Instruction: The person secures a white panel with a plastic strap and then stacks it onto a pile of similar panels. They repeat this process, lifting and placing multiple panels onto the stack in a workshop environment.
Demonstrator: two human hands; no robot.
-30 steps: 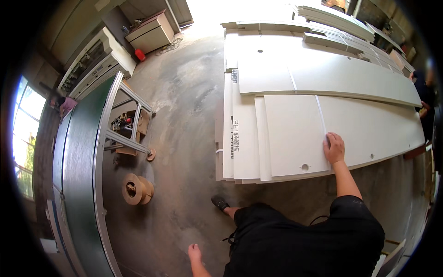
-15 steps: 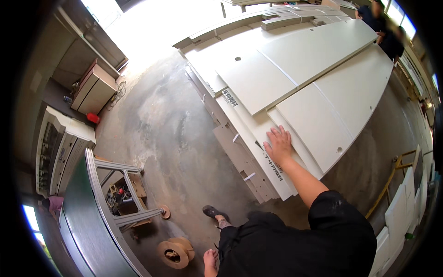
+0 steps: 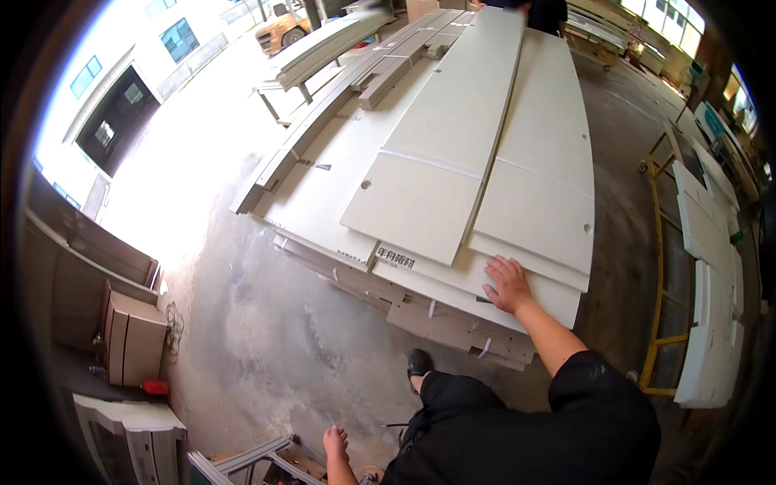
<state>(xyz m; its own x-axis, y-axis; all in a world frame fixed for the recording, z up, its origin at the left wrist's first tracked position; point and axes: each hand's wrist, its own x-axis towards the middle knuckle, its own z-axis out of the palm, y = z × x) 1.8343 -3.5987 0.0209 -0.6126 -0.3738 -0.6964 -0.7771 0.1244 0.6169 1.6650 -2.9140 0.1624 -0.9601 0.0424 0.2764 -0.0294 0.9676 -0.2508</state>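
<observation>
My right hand [image 3: 508, 284] lies flat, fingers spread, on the near end of a stack of large off-white panels [image 3: 461, 284]. Its fingertips touch the near edge of the right-hand upper panel [image 3: 533, 212], which a pale strap crosses. Beside that panel lies another strapped panel [image 3: 424, 190] with a round hole near its corner. My left hand [image 3: 335, 443] hangs low at my left side, fingers loosely bent and nothing visible in it, away from the stack.
At far left stand a beige cabinet [image 3: 133, 339] and a white machine [image 3: 133, 440]; a metal frame [image 3: 250, 461] is near my left arm. On the right, a yellow rack [image 3: 659, 323] holds white panels [image 3: 711, 339]. A person [image 3: 548, 14] stands at the far end. A forklift [image 3: 283, 31] shows outside.
My view has swung right and up along the stack, showing more of its far end and the bright yard. My right hand still rests on the panels; my left hand hangs free.
</observation>
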